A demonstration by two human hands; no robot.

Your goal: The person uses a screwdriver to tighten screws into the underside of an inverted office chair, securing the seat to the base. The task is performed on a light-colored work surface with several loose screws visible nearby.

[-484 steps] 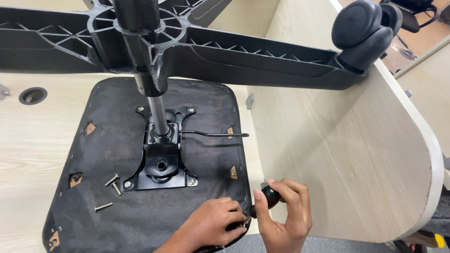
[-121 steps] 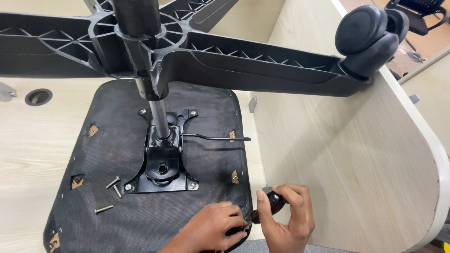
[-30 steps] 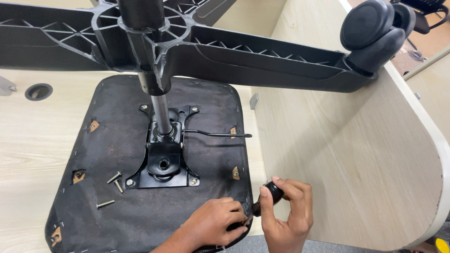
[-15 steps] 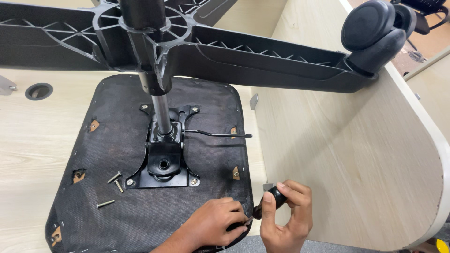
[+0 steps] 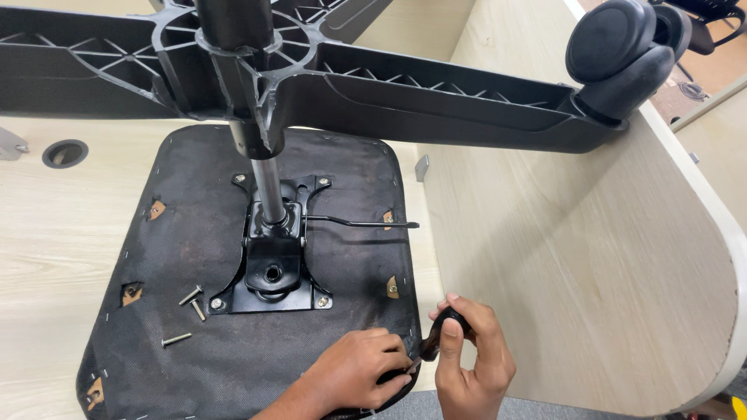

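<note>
A pale wood-grain desk carried the work, with a round grey cable hole near its far left edge and a tall partition panel of the same pale wood rising along its right edge, its outer corner rounded. Beyond the panel lay a brownish floor.

One upturned chair seat, black fabric underside up, lay flat on the desk. One black metal mounting plate was fixed at its middle, one steel gas column standing up from it into one black star base. One twin-wheel castor showed at the end of the base arm reaching right. One thin lever rod stuck out of the plate toward the seat's right edge. Three loose bolts lay on the fabric left of the plate.

At the seat's near right corner, the left hand lay palm down, fingers curled over the seat's rim and pressing it. The right hand stood just beside it, thumb up, fingers closed snugly around a small black knob. A short dark stem ran from the knob to the seat corner, between the two hands.
</note>
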